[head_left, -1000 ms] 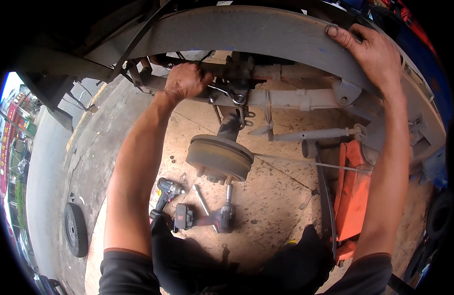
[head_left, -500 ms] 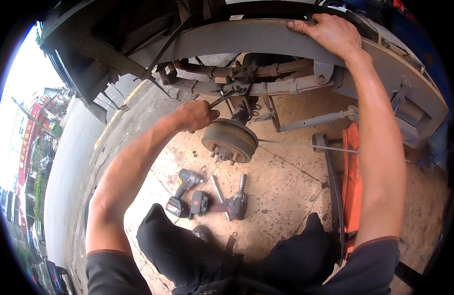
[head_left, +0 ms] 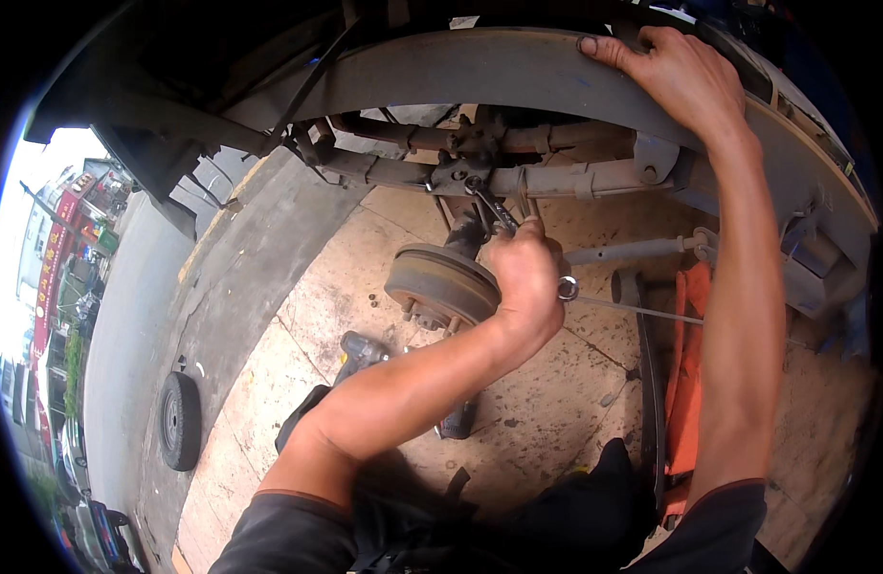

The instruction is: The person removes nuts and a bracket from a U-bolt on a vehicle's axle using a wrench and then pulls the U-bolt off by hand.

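My left hand (head_left: 525,273) is closed round a double ring wrench (head_left: 499,214). One ring of the wrench sits at a nut on the clamp plate (head_left: 453,178) of the leaf spring (head_left: 575,180); the other ring pokes out past my palm. Just below lies the brake drum (head_left: 432,287), its studs facing me, partly covered by my left forearm. Up at the right, my right hand (head_left: 685,81) grips the top edge of the grey frame rail (head_left: 441,72), thumb on the near face and fingers over the edge.
A cordless impact wrench (head_left: 362,350) lies on the floor, largely behind my left forearm. An orange jack (head_left: 688,383) stands at the right, beneath a grey shock absorber (head_left: 633,252). On the left a wheel (head_left: 180,421) is near the road.
My left hand has swung to the right with the wrench, from left of the drum to its right side. The right hand keeps its hold on the rail. My view has shifted slightly.
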Action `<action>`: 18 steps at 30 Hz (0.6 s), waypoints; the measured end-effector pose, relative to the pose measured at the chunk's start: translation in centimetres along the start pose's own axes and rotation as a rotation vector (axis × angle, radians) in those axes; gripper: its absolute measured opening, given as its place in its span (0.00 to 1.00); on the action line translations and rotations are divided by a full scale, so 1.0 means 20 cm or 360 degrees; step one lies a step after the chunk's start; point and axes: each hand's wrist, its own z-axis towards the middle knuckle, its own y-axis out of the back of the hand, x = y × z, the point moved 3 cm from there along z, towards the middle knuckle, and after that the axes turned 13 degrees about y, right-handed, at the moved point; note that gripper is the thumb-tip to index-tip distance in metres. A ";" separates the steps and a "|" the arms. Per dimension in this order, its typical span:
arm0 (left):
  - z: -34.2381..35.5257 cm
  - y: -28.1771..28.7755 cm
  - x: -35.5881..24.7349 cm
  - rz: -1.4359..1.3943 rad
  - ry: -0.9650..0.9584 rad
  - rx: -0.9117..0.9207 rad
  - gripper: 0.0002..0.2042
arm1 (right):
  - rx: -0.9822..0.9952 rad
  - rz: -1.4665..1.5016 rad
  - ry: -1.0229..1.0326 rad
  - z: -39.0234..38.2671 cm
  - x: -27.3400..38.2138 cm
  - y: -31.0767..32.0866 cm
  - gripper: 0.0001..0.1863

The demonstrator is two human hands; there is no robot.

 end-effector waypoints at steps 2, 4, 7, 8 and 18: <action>0.22 -0.22 0.10 -0.0188 -0.0601 -0.0404 0.08 | 0.0029 0.0001 0.0018 0.01 0.04 0.00 0.55; 0.33 -0.33 0.14 -0.0090 -0.0899 -0.0684 0.09 | 0.0041 0.0036 0.0008 0.00 0.03 0.02 0.56; 0.28 -0.35 0.10 -0.0051 -0.0683 -0.0438 0.10 | 0.0045 0.0016 -0.0015 -0.02 0.00 0.01 0.51; 0.17 -0.32 0.07 -0.0112 -0.0562 -0.0163 0.10 | 0.0034 -0.0016 -0.0026 -0.01 -0.03 0.02 0.49; -0.02 0.38 -0.31 0.1082 0.0276 0.0499 0.10 | 0.0175 0.0016 -0.0001 0.01 0.00 0.02 0.52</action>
